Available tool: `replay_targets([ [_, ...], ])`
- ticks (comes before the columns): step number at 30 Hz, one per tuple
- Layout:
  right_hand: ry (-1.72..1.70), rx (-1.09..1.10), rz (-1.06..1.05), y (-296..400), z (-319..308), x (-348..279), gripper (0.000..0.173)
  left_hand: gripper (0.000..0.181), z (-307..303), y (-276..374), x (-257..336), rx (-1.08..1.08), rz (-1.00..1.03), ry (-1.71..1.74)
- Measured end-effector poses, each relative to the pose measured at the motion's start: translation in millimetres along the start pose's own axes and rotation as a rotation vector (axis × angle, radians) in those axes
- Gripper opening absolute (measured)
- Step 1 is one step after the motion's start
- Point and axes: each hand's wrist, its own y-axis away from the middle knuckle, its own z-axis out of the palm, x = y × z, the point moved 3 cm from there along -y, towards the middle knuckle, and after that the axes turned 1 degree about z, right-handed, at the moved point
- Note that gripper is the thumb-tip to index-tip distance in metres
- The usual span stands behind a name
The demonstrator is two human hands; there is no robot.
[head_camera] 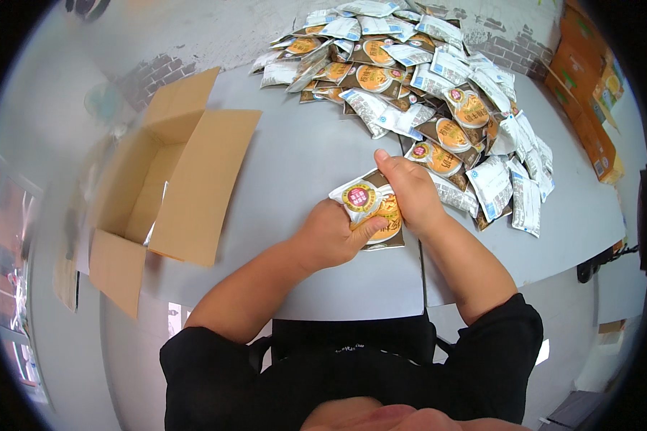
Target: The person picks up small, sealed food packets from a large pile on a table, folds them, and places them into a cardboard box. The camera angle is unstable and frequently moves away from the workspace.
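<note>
My left hand (326, 237) grips a brown, white and orange printed food packet (391, 207) above the table, its thumb lying across the front. On the packet's right edge is my right hand (415, 194), thumb pointing up and away, its other fingers mostly hidden. The front of the packet faces up and bears writing and a bowl picture. Beyond my hands, a large heap of similar packets (374, 78) spreads over the table, some face up, others showing white backs. To my left stands an open cardboard box (199, 188) with its flaps spread; something whitish shows inside.
The grey table (286, 161) has a seam (422, 269) running towards me, right of the held packet. An orange-brown carton (582, 86) stands at the far right. Behind the heap rises a wall (194, 32) with grey brick patches. A black chair (350, 331) is below the front edge.
</note>
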Motion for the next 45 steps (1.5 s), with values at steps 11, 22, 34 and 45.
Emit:
replay_targets([
  [11,0.340,-0.337,0.050,5,15,13,0.049,0.037,-33,0,-10,0.194,0.294,0.147],
  [22,0.547,-0.153,-0.204,15,24,27,0.033,0.041,-24,-12,-14,0.279,-0.187,0.788],
  [34,0.616,-0.186,-0.325,20,30,19,0.033,0.040,-22,-11,-10,0.305,-0.203,1.071],
  [45,0.631,-0.244,-0.324,19,28,18,0.033,0.036,-34,-12,-19,0.271,-0.306,1.046],
])
